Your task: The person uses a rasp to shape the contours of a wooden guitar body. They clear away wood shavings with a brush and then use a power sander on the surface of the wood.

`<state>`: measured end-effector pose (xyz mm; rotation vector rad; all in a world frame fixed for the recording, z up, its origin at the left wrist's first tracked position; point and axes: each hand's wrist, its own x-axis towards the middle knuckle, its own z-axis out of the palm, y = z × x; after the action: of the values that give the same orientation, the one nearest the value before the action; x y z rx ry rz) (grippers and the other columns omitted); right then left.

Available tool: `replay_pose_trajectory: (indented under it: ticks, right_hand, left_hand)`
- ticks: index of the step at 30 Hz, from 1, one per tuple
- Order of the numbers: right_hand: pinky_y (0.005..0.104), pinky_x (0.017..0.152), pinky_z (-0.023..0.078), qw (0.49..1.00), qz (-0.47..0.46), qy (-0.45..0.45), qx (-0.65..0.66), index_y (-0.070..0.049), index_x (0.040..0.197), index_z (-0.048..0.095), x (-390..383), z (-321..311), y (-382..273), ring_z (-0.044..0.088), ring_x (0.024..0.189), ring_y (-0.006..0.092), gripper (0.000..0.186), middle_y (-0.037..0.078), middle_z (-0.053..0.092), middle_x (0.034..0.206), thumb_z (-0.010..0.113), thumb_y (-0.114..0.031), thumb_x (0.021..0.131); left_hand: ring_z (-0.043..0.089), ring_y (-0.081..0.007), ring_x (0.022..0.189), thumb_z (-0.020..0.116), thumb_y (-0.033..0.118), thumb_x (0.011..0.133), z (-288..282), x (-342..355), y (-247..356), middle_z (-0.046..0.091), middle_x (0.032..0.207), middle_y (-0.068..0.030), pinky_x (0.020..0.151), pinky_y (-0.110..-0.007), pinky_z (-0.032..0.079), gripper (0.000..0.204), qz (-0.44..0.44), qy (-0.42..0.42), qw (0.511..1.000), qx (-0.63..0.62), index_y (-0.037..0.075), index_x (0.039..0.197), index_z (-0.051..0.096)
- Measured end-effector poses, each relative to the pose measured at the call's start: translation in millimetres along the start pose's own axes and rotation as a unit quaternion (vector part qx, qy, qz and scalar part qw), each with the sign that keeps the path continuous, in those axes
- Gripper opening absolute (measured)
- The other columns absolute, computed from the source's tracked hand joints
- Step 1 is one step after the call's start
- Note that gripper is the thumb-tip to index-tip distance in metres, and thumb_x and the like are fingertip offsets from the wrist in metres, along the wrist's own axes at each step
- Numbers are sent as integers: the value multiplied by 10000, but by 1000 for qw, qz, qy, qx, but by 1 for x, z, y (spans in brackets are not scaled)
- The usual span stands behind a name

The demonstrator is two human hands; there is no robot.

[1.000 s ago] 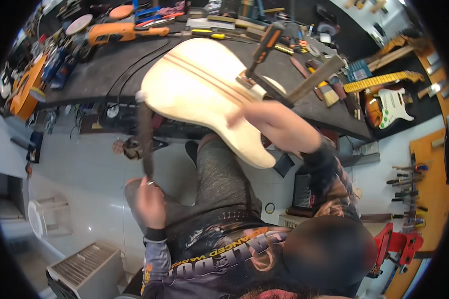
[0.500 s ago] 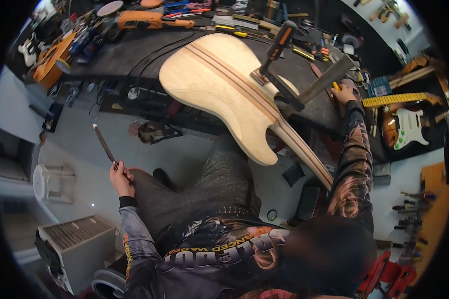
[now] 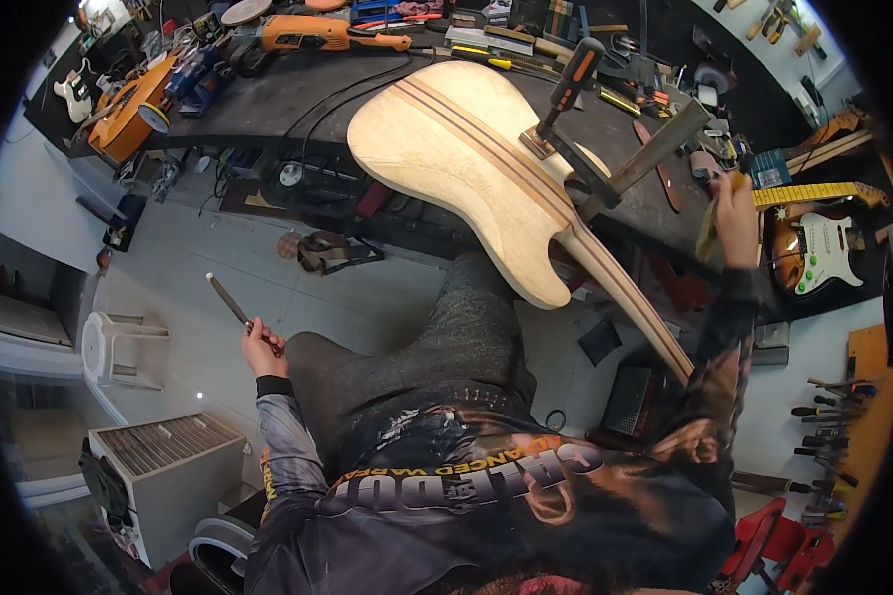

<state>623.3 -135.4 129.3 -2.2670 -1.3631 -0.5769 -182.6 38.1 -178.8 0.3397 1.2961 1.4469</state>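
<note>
At the lower left, my left hand (image 3: 264,349) is closed round one end of a long, thin, dark file (image 3: 229,299) with a pale tip. It is held above the floor beside my knee. My right hand (image 3: 735,226) is raised at the bench's right end, fingers curled round a tool with a yellow handle (image 3: 737,180); its lower part is blurred and its kind is unclear. Between my hands lies a bare-wood guitar body (image 3: 456,149) with dark centre stripes and its neck (image 3: 625,297) pointing toward me. A bar clamp (image 3: 571,84) grips it at the bench edge.
On the dark workbench (image 3: 367,104) lie an orange power tool (image 3: 332,37), cables and many hand tools. An acoustic guitar (image 3: 134,109) stands far left, a sunburst electric guitar (image 3: 819,253) at right. A white stool (image 3: 109,347) and a grey box unit (image 3: 164,486) are on the left.
My right hand has lifted off the bench top toward me and right, bringing the yellow-handled tool. My left hand still holds the file. The whole view has shifted slightly.
</note>
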Motion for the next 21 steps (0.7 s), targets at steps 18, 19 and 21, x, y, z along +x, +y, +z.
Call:
replay_pose_trajectory:
  ticks: [18,19,21]
  right_hand:
    - [550,893,610,894,-243,-178,331,-33,1192,689,-35,136,-548,767,1056,442,239,227,770,1102,654,-245,1088]
    - [538,913,612,862,-247,-198,396,-43,1208,684,-52,129,-570,768,1070,432,252,223,768,1119,669,-264,1087]
    - [511,945,614,802,-282,-247,465,-58,1225,678,-84,125,-602,764,1089,413,253,209,754,1152,682,-272,1089]
  left_hand:
    - [458,-92,571,652,210,1136,-68,-26,7,487,762,39,498,-288,368,101,-2,-16,998,-54,180,1084,570]
    - [457,-92,569,648,210,1137,-73,-25,8,486,761,41,496,-289,372,98,2,-4,998,-56,182,1081,573]
    - [465,-93,564,646,217,1140,-91,-22,5,493,757,45,493,-291,393,103,10,19,998,-61,190,1067,579]
